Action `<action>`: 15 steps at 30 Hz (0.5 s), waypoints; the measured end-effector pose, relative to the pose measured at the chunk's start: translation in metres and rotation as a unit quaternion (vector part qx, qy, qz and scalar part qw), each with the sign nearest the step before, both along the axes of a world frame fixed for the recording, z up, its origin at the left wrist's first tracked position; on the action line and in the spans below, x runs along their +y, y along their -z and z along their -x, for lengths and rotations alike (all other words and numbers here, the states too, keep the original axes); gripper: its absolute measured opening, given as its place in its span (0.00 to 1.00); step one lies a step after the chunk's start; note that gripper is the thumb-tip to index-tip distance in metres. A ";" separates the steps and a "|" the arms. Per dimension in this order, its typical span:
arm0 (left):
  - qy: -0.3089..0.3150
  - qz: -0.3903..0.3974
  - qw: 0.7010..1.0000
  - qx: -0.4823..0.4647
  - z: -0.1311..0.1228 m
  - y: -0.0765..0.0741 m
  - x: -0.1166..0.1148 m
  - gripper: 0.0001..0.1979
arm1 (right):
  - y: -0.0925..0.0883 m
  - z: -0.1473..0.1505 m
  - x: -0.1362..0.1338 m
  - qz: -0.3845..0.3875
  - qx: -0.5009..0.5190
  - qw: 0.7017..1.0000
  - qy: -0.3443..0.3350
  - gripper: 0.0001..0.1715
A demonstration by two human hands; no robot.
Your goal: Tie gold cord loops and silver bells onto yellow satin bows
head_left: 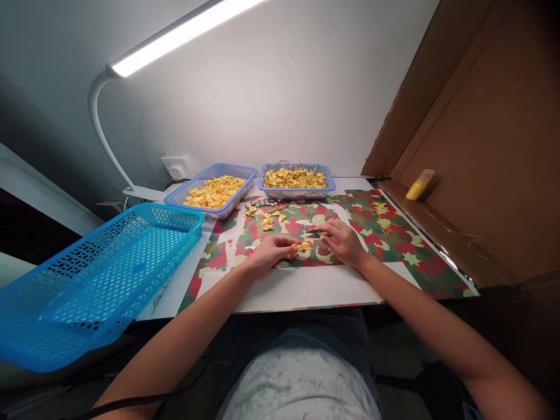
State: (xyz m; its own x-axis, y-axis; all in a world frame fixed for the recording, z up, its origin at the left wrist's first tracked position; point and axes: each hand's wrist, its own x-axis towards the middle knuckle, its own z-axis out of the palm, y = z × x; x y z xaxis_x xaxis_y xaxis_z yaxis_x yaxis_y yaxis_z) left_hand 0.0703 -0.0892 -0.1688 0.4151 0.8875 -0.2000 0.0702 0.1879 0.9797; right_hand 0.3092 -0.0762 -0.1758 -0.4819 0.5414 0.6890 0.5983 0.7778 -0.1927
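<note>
"Two bare hands in the head view, near the middle of the frame. Are they together?"

"Close, but apart. The left hand [273, 251] has its fingertips pinched on a yellow piece [303, 247]; the right hand [343, 242] is closed around a dark tool [312, 233], though its fingers hide most of the grip."

"Where exactly is the yellow piece?"

"Just right of the frame's centre and a little below it, between the hands. It's nearer the left, touching those fingertips."

"Which way does it run?"

"Roughly crosswise, left to right, as far as so small a thing shows. A silvery bead seems to sit at its lower edge."

"And the tool?"

"Its pointed end faces left, slightly above the piece in the frame. I'd judge that short offset between tip and piece to be the relation that matters. Whether the blades are parted, I can't tell."

"Anything close by?"

"Loose yellow pieces [268, 221] lie above the left hand, with silvery beads [265, 203] beyond them, towards the two filled baskets at upper centre: one left [240, 201], one right [297, 193]."
</note>
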 end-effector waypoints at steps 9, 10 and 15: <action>-0.008 0.013 1.000 -0.012 -0.001 -0.001 0.000 0.19 | -0.003 0.004 -0.005 0.019 -0.008 0.999 -0.025 0.20; -0.009 0.014 1.000 -0.012 -0.001 -0.002 -0.001 0.18 | -0.003 0.005 -0.006 0.014 -0.017 0.999 -0.029 0.21; -0.012 0.016 1.000 -0.018 -0.002 -0.006 -0.003 0.17 | -0.003 0.009 -0.006 -0.014 -0.053 0.998 -0.011 0.20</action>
State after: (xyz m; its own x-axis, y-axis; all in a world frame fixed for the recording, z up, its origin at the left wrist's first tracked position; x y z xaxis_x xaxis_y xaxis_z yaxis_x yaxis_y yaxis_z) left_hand 0.0727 -0.0919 -0.1632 0.4004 0.8908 -0.2146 0.0305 0.2211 0.9748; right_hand 0.3002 -0.0822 -0.1726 -0.5646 0.5114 0.6478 0.5965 0.7953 -0.1080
